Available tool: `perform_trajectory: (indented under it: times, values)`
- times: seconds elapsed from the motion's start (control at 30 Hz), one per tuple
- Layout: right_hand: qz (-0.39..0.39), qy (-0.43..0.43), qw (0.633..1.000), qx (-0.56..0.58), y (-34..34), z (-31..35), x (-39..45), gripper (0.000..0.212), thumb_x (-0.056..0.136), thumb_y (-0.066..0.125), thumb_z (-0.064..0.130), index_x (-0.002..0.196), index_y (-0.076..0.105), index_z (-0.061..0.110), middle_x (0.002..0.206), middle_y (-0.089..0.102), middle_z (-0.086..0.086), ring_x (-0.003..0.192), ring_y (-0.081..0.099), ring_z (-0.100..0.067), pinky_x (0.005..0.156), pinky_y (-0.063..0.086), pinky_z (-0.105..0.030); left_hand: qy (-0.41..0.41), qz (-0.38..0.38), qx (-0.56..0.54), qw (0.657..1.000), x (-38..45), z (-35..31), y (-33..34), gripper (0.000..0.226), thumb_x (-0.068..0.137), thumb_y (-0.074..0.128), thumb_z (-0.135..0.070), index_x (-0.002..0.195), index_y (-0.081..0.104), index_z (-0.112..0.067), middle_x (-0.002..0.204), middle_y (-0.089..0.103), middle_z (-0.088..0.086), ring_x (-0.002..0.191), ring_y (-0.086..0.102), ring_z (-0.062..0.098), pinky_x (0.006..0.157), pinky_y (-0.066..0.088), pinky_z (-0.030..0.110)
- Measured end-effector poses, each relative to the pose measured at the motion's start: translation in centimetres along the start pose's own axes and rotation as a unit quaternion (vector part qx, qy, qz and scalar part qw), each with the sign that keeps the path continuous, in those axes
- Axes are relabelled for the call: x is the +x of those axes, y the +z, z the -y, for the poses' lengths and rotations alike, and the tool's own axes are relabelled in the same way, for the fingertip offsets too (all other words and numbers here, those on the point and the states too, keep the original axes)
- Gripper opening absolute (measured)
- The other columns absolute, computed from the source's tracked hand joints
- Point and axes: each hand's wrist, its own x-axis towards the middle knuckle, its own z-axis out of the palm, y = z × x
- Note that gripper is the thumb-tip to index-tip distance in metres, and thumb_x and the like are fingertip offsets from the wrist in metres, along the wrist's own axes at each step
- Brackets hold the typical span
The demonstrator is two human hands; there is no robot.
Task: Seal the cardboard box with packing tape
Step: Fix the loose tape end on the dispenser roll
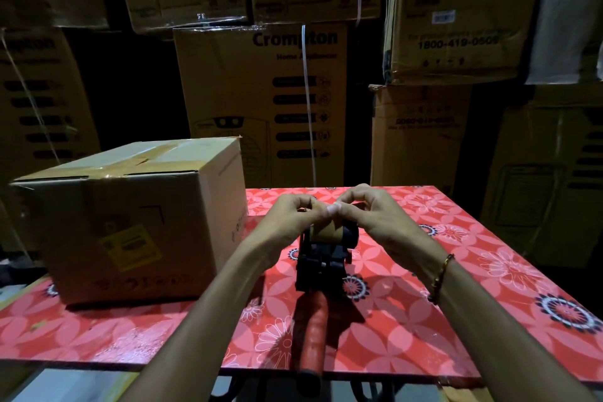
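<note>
- The cardboard box [130,219] sat at the left side of the desk [473,271], near the far left corner, closed, with brown tape [130,161] already running along its top seam and down the front face. It stood well apart from both hands, so it was likely parked there until the tape was ready.
- The tape dispenser [321,258] lay in the middle of the desk, its red handle [311,333] pointing at the near edge and overhanging it slightly. Laying it flat freed both hands for the roll.
- The left hand [290,219] and the right hand [372,215] met just above the brown tape roll [326,232] at the head of the dispenser. Both were pinched, thumb against fingertips, apparently on the loose end of the tape; I judged they were picking it free or threading it through.
- The strip itself was too thin and dark to make out between the fingertips, so whether either hand truly held tape could not be told for certain.
- The right wrist wore a thin bracelet [440,277].
- The dispenser's cutting blade and roller were hidden under the hands and in shadow.
- The far side of the box and its left flank were out of view; the yellow label [130,246] on its front was unreadable.
- Stacked cartons [261,101] behind the desk were dim, their upper parts cut off.
</note>
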Motion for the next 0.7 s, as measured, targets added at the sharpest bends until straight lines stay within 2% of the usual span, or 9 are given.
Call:
perform_trajectory:
  times: [0.17,0.23,0.33,0.43,0.5,0.57,0.67,0.7]
  values:
    - [-0.006,-0.006,1.0,0.019,-0.1,0.1,-0.5,0.019,0.092,0.068,0.023,0.077,0.068,0.011,0.103,0.057,-0.001,0.087,0.063,-0.011,0.071,0.051,-0.026,0.002,0.003,-0.002,1.0,0.3,0.3,-0.3,0.019,0.089,0.073,-0.014,0.093,0.071,0.005,0.107,0.071,0.028,0.09,0.068,0.019,0.088,0.053,0.034]
    - [-0.009,-0.007,1.0,0.019,0.0,0.1,-0.6,0.019,0.093,0.068,0.022,0.076,0.067,0.015,0.101,0.057,0.002,0.084,0.063,-0.008,0.07,0.05,-0.024,0.006,0.021,-0.019,1.0,0.1,0.4,-0.5,0.009,0.09,0.07,-0.009,0.088,0.072,-0.001,0.104,0.071,0.027,0.092,0.066,0.02,0.088,0.052,0.033]
    - [-0.019,-0.013,0.999,0.022,0.2,-0.1,-0.5,0.019,0.092,0.069,0.023,0.074,0.068,0.018,0.098,0.06,-0.001,0.078,0.061,-0.007,0.067,0.049,-0.022,0.019,0.034,-0.057,0.998,-0.2,0.8,-0.7,0.01,0.092,0.066,-0.006,0.083,0.068,-0.003,0.1,0.065,0.022,0.095,0.062,0.023,0.091,0.049,0.035]
    - [-0.031,-0.016,0.999,0.039,0.3,-0.3,-0.6,0.018,0.09,0.071,0.026,0.076,0.072,0.015,0.092,0.065,-0.004,0.082,0.062,-0.013,0.073,0.05,-0.03,0.026,0.013,-0.071,0.997,-0.3,1.4,-0.7,0.012,0.092,0.065,-0.006,0.082,0.064,0.0,0.102,0.064,0.033,0.096,0.064,0.026,0.094,0.05,0.041]
    - [-0.022,-0.011,0.998,0.06,0.2,-0.4,-0.8,0.019,0.089,0.072,0.025,0.082,0.073,0.007,0.092,0.067,-0.013,0.084,0.064,-0.017,0.076,0.05,-0.033,0.033,0.004,-0.067,0.997,-0.3,1.6,-0.5,0.014,0.094,0.064,-0.006,0.081,0.061,-0.001,0.089,0.066,0.025,0.086,0.064,0.02,0.083,0.052,0.035]
    - [-0.007,-0.009,0.999,0.047,0.0,-0.7,-0.9,0.021,0.087,0.074,0.022,0.086,0.072,0.001,0.103,0.067,-0.019,0.089,0.064,-0.019,0.078,0.051,-0.033,0.038,-0.001,-0.065,0.997,-0.4,1.7,-0.4,0.017,0.095,0.062,-0.006,0.079,0.059,-0.005,0.083,0.064,0.011,0.079,0.062,0.015,0.078,0.051,0.032]
    - [0.002,-0.005,1.0,0.017,-0.2,-1.0,-1.0,0.016,0.088,0.073,0.017,0.089,0.07,0.001,0.108,0.065,-0.016,0.091,0.063,-0.019,0.076,0.053,-0.03,0.04,-0.012,-0.059,0.997,-0.6,1.8,-0.1,0.012,0.095,0.064,-0.009,0.084,0.061,-0.007,0.095,0.067,0.018,0.088,0.065,0.023,0.086,0.054,0.039]
    - [0.0,-0.003,1.0,0.017,-0.2,-1.0,-1.0,0.015,0.089,0.072,0.017,0.089,0.069,0.001,0.108,0.065,-0.016,0.09,0.063,-0.018,0.074,0.053,-0.028,0.043,-0.011,-0.053,0.998,-0.7,1.8,0.0,0.008,0.094,0.066,-0.01,0.089,0.062,-0.004,0.097,0.067,0.018,0.09,0.065,0.024,0.086,0.054,0.037]
